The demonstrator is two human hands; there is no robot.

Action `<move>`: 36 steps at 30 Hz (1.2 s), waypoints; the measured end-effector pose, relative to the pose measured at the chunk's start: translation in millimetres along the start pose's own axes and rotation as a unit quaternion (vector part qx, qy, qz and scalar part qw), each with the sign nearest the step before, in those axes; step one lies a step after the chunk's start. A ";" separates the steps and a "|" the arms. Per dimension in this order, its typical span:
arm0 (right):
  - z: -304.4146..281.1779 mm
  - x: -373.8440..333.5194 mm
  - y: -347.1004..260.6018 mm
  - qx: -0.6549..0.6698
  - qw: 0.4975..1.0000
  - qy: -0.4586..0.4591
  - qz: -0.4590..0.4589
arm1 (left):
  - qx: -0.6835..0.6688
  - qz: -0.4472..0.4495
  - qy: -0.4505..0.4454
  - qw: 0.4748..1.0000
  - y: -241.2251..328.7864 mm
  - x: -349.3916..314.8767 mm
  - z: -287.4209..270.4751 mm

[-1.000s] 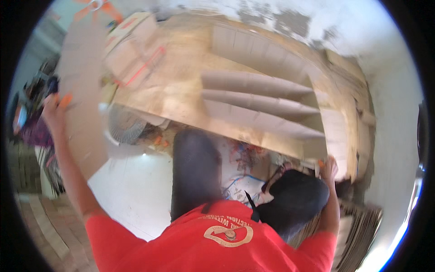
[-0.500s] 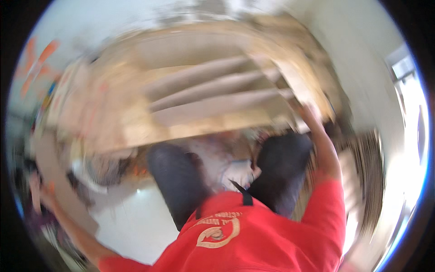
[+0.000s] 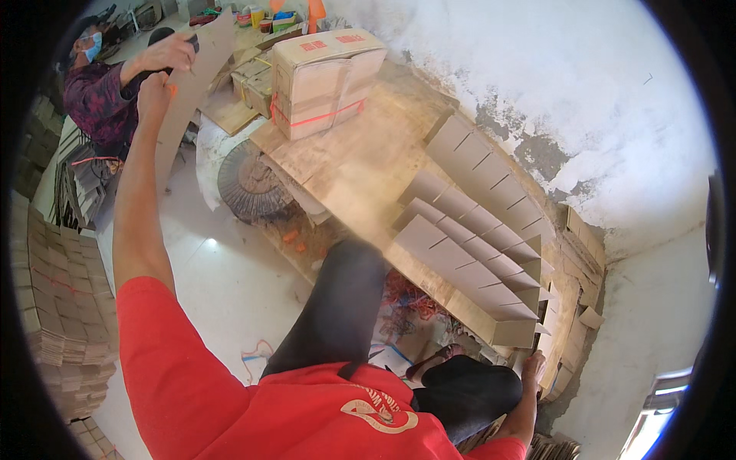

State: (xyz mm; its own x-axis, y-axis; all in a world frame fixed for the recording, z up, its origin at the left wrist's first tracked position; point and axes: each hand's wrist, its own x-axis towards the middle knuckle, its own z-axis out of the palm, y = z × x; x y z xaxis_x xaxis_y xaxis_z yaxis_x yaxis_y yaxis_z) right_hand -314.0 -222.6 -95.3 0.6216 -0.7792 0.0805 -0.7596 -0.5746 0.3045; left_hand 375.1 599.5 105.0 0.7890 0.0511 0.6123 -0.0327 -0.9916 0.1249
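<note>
My left hand, raised at the upper left, is closed on the edge of a long flat cardboard sheet. A bit of orange shows at its fingers. Another person's hand is at the same sheet, just above mine. On the wooden table, several slotted cardboard strips stand on edge in rows, with crossing pieces fitted at their right end. Beside that end, low at the right, my right hand has its fingers curled; what they grip, if anything, is too small to tell.
A taped carton stands on the wooden table, with a smaller carton behind it. Stacks of folded cardboard line the left side. A round ribbed dark object sits under the table edge. A peeling wall rises behind.
My view has swung left, bringing the other person and the taped carton clearly into sight. My left arm now reaches up and forward with the cardboard sheet. My right hand stays by the slotted strips' end.
</note>
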 end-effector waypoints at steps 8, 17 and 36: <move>-3.8 -8.4 5.4 0.023 0.999 -0.033 -0.009 | -0.083 0.004 0.143 0.986 18.7 14.8 -5.2; 45.5 -10.5 13.6 0.089 0.995 -0.017 -0.042 | -0.315 0.076 0.066 0.944 80.4 -27.9 0.3; -255.9 11.7 -53.2 0.399 0.878 0.249 -0.091 | -0.504 0.515 -0.150 0.677 492.0 -317.8 -27.8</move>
State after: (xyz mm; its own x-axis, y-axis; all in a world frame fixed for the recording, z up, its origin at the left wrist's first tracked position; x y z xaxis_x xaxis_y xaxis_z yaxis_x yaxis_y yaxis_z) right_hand -217.4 -137.0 132.3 0.6020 -0.5644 0.5649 -0.4069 -0.8255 -0.3911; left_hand 91.3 98.7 -6.5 0.1142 -0.7820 0.6127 -0.9431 0.1085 0.3143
